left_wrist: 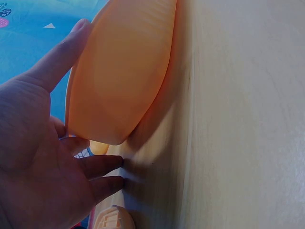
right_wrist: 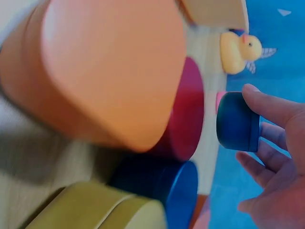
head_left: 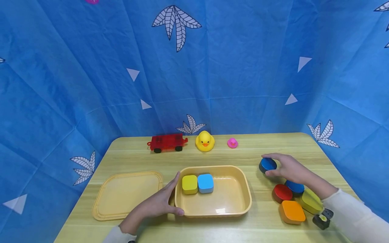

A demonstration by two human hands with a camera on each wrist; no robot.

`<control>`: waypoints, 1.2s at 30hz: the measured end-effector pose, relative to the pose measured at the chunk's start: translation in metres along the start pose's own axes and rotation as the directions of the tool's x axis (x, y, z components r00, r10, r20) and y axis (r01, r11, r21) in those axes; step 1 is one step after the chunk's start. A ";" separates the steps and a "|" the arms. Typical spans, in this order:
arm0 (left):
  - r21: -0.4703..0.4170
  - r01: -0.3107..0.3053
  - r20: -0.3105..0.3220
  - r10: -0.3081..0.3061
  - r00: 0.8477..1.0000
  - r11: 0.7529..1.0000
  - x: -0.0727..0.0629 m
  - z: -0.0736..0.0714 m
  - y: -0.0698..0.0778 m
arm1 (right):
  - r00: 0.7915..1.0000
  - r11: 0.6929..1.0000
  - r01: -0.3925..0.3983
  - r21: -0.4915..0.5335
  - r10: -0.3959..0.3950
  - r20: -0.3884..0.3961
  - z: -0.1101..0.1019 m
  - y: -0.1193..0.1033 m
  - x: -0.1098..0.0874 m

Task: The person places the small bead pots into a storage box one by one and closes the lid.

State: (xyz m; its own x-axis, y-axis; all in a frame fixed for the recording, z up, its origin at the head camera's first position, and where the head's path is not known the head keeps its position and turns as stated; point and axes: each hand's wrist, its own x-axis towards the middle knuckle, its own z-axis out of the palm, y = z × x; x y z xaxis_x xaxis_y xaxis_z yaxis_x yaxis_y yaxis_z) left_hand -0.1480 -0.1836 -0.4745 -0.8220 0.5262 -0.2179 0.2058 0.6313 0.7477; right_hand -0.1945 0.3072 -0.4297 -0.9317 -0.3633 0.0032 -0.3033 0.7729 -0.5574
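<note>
Right hand (head_left: 290,168): grip clamped on a round blue block (head_left: 268,164), thumb one side, fingers the other. Block is right of the bin (head_left: 231,202), near the loose cluster. Right wrist view has it in front of the backdrop (head_left: 243,67); exact gap to the bench (head_left: 261,229) I can't tell.

Left hand (head_left: 156,202): grip spread apart at the bin's left end, thumb by the near corner, fingertips toward the far one. Touching the bin, fingers mostly straight.

Bin is open-topped, sitting on the bench. Two rounded-square blocks in its left half: yellow block (head_left: 189,184) on the left, light-blue block (head_left: 205,183) just beside it. Right half of the bin floor shows bare.

Cluster under the right forearm: red block (head_left: 282,193), second blue block (head_left: 294,187), second yellow block (head_left: 311,201), orange block (head_left: 292,212) nearest the viewer.

Flat tan lid-like tray (head_left: 130,195) left of the bin. Back edge, left to right: red cart (head_left: 167,142), yellow duck (head_left: 205,141), small pink duck (head_left: 232,143).
</note>
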 end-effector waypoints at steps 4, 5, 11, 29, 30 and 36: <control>-0.005 0.006 0.003 -0.006 1.000 1.000 0.000 0.000 0.000 | 1.000 1.000 0.025 -0.008 -0.025 0.001 0.001 -0.009 0.002; -0.007 0.005 0.004 -0.005 1.000 1.000 0.000 0.000 -0.001 | 1.000 1.000 0.029 -0.011 -0.029 -0.001 0.001 -0.011 0.002; -0.013 0.004 0.006 -0.004 1.000 1.000 0.001 0.001 -0.001 | 0.999 0.999 0.043 -0.006 -0.043 0.005 0.002 -0.025 0.005; -0.006 -0.010 0.003 0.010 1.000 1.000 -0.001 -0.001 0.000 | 0.979 0.979 0.206 0.013 -0.206 -0.003 0.013 -0.070 0.013; -0.006 -0.012 0.003 0.012 1.000 1.000 -0.001 -0.001 0.000 | 0.978 0.978 0.207 0.015 -0.207 0.004 0.014 -0.073 0.014; -0.006 -0.010 0.003 0.010 1.000 1.000 -0.001 -0.001 0.001 | 0.971 0.971 0.238 0.021 -0.239 0.029 0.025 -0.083 0.021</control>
State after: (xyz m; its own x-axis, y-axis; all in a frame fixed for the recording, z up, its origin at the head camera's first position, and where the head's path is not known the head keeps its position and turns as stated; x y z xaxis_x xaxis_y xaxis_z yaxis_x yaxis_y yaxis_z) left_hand -0.1477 -0.1839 -0.4724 -0.8183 0.5342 -0.2124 0.2109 0.6227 0.7535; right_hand -0.1839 0.2223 -0.4042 -0.8259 -0.5525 0.1120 -0.5124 0.6529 -0.5578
